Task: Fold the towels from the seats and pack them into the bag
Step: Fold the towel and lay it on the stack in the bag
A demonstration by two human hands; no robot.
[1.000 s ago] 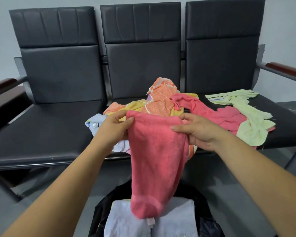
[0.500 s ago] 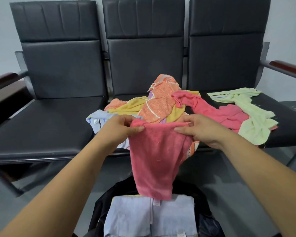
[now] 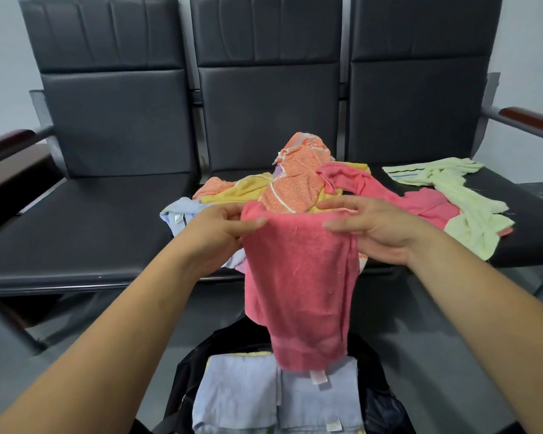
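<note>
Black bag nearest, folded blue towels inside. Above it, pink towel hangs limp; judged light, soft. Your left grip and right grip pinch top edge. Advise holding corners. Unfolded pile on seats beyond.

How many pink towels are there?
2. The held pink towel hangs between left hand and right hand; the second pink towel lies among the seat pile. Others may be buried.

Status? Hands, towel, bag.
Left hand, right hand pinch pink towel at top edge. It hangs above black bag. Folded blue towels inside; nothing blocking.
</note>
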